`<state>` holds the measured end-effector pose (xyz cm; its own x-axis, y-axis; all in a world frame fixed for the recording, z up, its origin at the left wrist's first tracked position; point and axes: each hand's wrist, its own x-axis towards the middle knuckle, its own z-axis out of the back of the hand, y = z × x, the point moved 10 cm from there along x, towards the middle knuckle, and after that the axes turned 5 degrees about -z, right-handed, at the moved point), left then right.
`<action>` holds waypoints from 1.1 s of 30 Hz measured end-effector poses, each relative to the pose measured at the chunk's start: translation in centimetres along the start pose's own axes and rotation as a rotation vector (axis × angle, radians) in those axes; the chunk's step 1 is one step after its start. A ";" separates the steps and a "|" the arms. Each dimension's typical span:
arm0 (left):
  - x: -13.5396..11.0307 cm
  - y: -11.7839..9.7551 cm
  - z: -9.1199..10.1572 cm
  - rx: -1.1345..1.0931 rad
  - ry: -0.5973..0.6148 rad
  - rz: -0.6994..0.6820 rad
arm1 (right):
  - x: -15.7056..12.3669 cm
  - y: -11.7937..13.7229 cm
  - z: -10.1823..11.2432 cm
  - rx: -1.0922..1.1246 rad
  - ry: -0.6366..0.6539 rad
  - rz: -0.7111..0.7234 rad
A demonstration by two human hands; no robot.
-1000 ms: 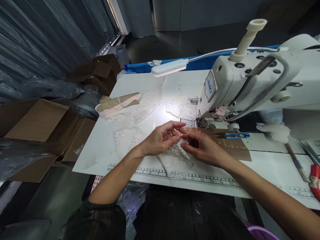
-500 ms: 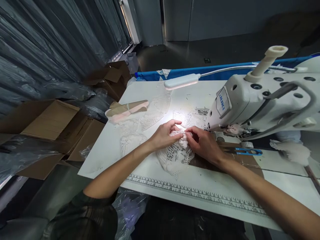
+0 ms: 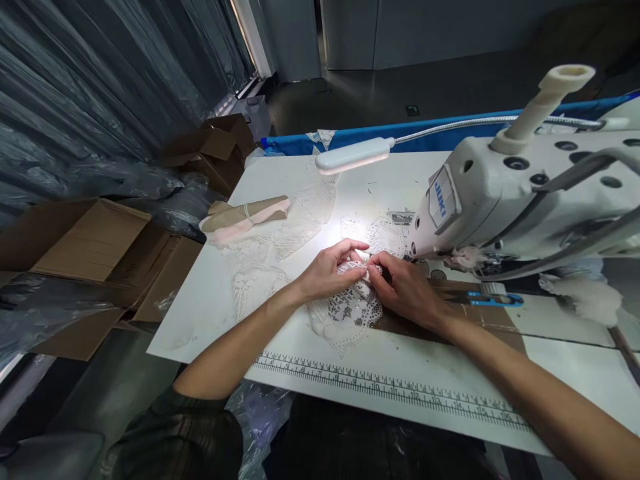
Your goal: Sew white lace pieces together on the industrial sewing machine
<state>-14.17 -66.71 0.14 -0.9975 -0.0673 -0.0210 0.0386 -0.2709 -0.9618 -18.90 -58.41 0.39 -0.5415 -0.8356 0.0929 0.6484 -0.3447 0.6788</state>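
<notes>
A piece of white lace (image 3: pixel 345 313) lies on the white sewing table (image 3: pixel 210 293) in front of me, lit by the lamp. My left hand (image 3: pixel 330 270) pinches its upper edge with curled fingers. My right hand (image 3: pixel 403 287) meets it from the right and pinches the same edge, fingertips nearly touching. Both hands sit just left of the needle area of the white Juki sewing machine (image 3: pixel 510 193).
More lace pieces (image 3: pixel 280 247) and a beige bundle tied with a band (image 3: pixel 245 215) lie at the table's left. Blue-handled snips (image 3: pixel 493 300) rest right of my hands. A gooseneck lamp (image 3: pixel 353 155) hangs above. Open cardboard boxes (image 3: pixel 85 247) stand left of the table. A printed ruler (image 3: pixel 390 387) runs along the near edge.
Both hands moved the lace away from me, from near the ruler up toward the machine head. The view shifted slightly left and up.
</notes>
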 end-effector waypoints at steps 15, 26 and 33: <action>0.1 -0.4 -0.2 -0.115 0.107 0.014 | -0.4 0.5 -0.2 -0.143 -0.087 -0.024; -0.4 -0.1 0.0 -0.101 0.028 0.034 | -0.9 0.8 -0.2 -0.136 -0.045 0.043; -0.6 0.3 0.3 -0.122 -0.045 0.043 | -1.1 1.4 -0.1 -0.160 -0.046 0.089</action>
<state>-13.56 -67.10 -0.08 -0.9913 -0.1203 -0.0534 0.0711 -0.1480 -0.9864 -17.34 -57.99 1.15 -0.5001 -0.8464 0.1831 0.7694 -0.3372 0.5425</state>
